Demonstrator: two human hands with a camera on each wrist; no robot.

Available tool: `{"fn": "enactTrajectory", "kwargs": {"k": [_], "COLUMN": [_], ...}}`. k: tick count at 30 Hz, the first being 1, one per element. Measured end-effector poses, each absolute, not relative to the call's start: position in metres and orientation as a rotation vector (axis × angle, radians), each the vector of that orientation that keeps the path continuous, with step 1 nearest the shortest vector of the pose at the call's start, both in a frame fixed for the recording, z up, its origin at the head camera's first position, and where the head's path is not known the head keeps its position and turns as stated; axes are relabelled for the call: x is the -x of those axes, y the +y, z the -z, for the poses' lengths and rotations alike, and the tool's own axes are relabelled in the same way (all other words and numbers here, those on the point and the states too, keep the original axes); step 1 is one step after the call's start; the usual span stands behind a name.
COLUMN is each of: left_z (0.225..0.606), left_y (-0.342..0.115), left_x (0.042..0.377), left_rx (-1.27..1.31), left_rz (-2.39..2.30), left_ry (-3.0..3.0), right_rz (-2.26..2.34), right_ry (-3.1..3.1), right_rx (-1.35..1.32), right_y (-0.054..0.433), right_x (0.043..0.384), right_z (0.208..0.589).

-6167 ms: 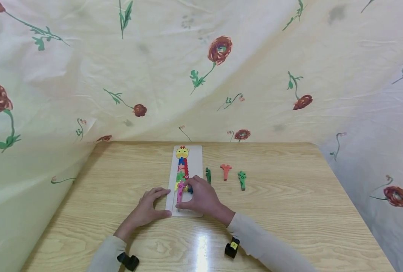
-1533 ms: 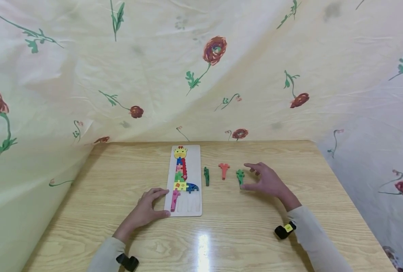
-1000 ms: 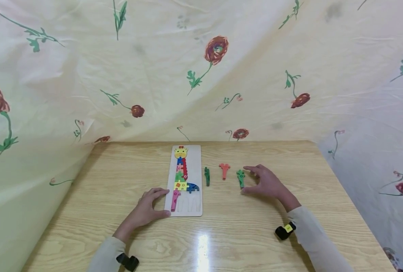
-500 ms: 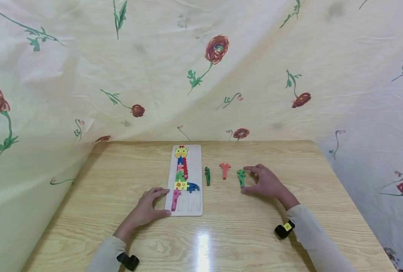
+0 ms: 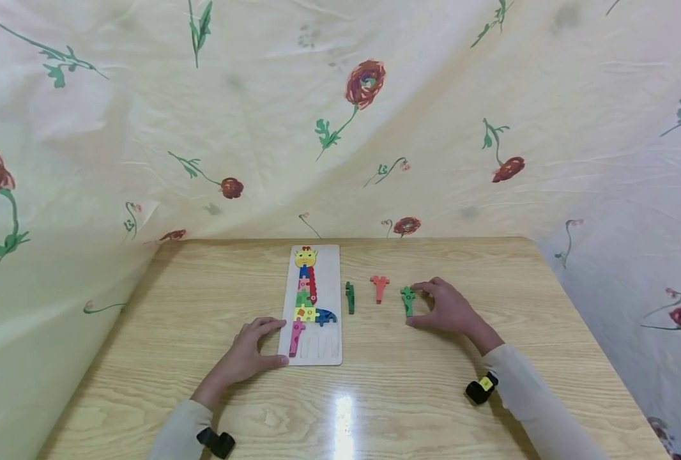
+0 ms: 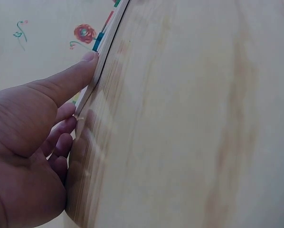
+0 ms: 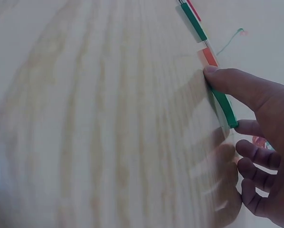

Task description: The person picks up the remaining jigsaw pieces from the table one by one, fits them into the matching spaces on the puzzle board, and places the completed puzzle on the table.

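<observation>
cream cloth (image 5: 294,115) is hung behind and at both sides, printed with red flowers (image 5: 365,84) on green stems (image 5: 349,121). a pale wood-grained tabletop (image 5: 214,281) is seen, on which a streak of light (image 5: 343,428) is reflected.

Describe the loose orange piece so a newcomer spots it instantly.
On the wooden table, look right of the white giraffe board. The orange piece lies between a dark green piece and a brighter green piece, the only one not green.
</observation>
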State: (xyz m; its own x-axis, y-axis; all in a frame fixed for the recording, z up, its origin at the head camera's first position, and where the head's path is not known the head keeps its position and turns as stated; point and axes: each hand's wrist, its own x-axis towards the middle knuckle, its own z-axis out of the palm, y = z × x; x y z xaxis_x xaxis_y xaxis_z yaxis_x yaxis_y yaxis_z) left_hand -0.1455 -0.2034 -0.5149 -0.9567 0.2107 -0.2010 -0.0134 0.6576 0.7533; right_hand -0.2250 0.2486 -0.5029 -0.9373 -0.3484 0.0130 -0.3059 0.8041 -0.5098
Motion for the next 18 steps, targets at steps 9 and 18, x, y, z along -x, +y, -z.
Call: {"fn": "enactTrajectory", "kwargs": {"k": [9,18], "left_z": [0.5154,0.5182], "left_y": [-0.2049,-0.2055], "left_x": [0.1464,0.1471], "left_rx": [-0.171,-0.191], "left_rz": [-1.2,-1.196], "left_ry": [2.601,2.611], "right_rz": [0.814,0.913], "right_ry": [2.913,2.91], "right_rx": [0.535,0.529], "right_y": [0.2465,0.2469], "right_x": [0.2258,0.2237], "right_z": [0.5024,0.4994]}}
